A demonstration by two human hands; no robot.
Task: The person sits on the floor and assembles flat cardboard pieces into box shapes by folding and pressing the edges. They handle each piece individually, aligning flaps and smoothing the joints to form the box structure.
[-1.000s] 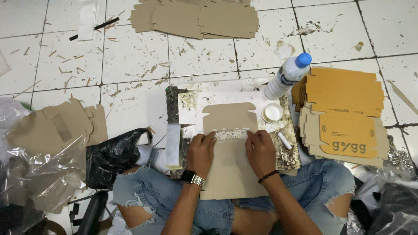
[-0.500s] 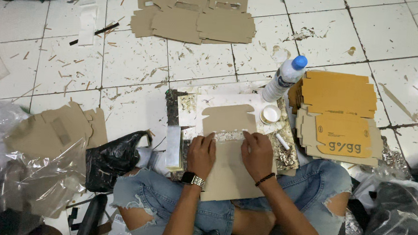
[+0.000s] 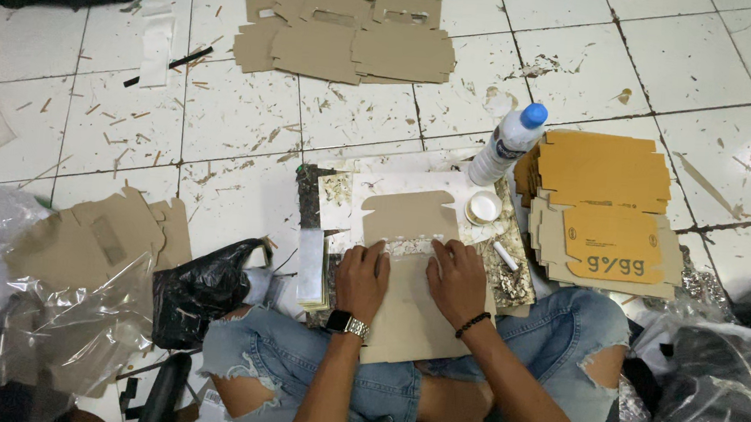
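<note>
Centrally, left hand (image 3: 362,279) and right hand (image 3: 457,280) flat on cardboard sheet (image 3: 406,280), glue bottle (image 3: 507,145), cardboard stack (image 3: 606,207) beside.

brown cardboard (image 3: 411,218), white bottle (image 3: 504,148) w/ blue cap

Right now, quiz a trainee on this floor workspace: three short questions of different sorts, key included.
1. True or false: both hands press flat on the brown cardboard piece lying across the lap.
2. Which wrist wears the watch? A) left B) right
3. Fill in: the white bottle has a ____ cap.

Key:
1. True: the left hand and right hand lie side by side on it.
2. A; the right wrist carries a dark bead bracelet.
3. Blue.
</note>
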